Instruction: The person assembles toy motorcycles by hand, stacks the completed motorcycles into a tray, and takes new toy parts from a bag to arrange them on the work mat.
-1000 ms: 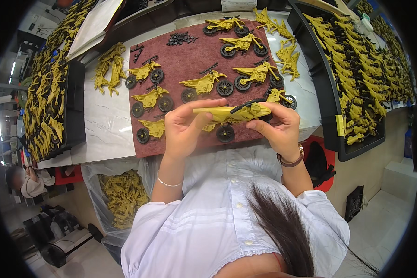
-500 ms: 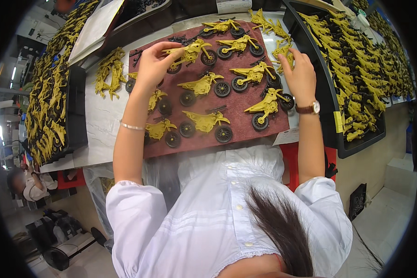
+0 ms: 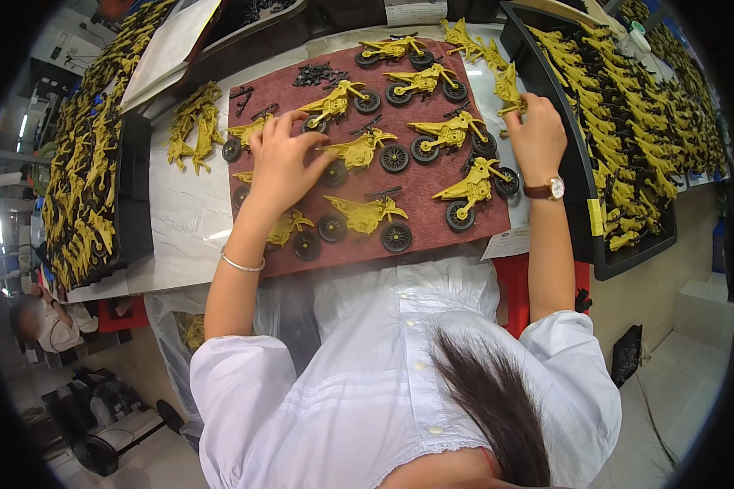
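My left hand is over the left part of a dark red cloth, thumb and fingers apart around the tail of a yellow toy motorcycle lying on it. Just above lies another toy motorcycle with black wheels. Several more like it are spread over the cloth, some partly hidden by my left hand and forearm. At the cloth's right edge, my right hand pinches the lower end of a yellow plastic toy motorcycle part. More yellow parts lie above it.
Small black parts lie on the cloth's far side. A pile of yellow parts sits on the white table at left. Black trays full of yellow toys stand on both sides, the right tray's wall close to my right hand.
My left hand has let go of the upper toy motorcycle and come down toward the one below. My right hand has closed on the yellow part and shifted slightly right.
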